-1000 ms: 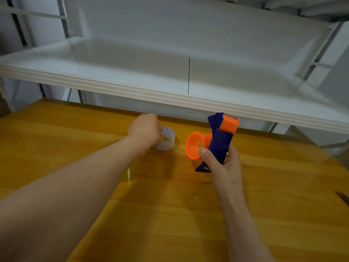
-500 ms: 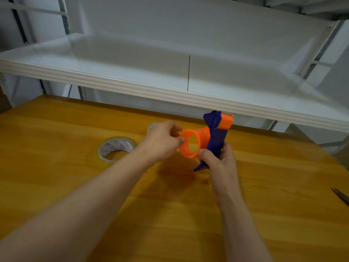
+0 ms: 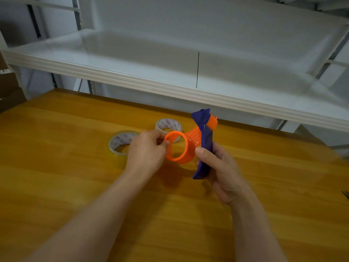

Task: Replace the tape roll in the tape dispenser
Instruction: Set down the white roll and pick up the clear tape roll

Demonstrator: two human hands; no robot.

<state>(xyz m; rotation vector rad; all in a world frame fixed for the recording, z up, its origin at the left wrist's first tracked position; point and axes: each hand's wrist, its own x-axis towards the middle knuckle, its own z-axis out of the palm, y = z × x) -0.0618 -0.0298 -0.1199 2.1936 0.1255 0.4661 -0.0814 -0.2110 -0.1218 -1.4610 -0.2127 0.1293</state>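
Observation:
My right hand (image 3: pixel 220 167) grips the blue handle of the tape dispenser (image 3: pixel 204 146) and holds it upright above the wooden table (image 3: pixel 75 186). The dispenser's orange spool (image 3: pixel 186 148) points left and carries no roll. My left hand (image 3: pixel 146 151) pinches the spool's open rim with thumb and fingers. Two clear tape rolls lie flat on the table behind my left hand: a thin one (image 3: pixel 118 141) to the left and a thicker one (image 3: pixel 169 125) further back, partly hidden by the spool.
A white shelf (image 3: pixel 170 87) overhangs the far edge of the table. A dark metal tool tip (image 3: pixel 345 194) shows at the right edge. Cardboard boxes (image 3: pixel 7 87) stand at the far left.
My left hand let go of the thicker roll at the back, came right and took hold of the orange spool's rim. The dispenser has stayed in my right hand.

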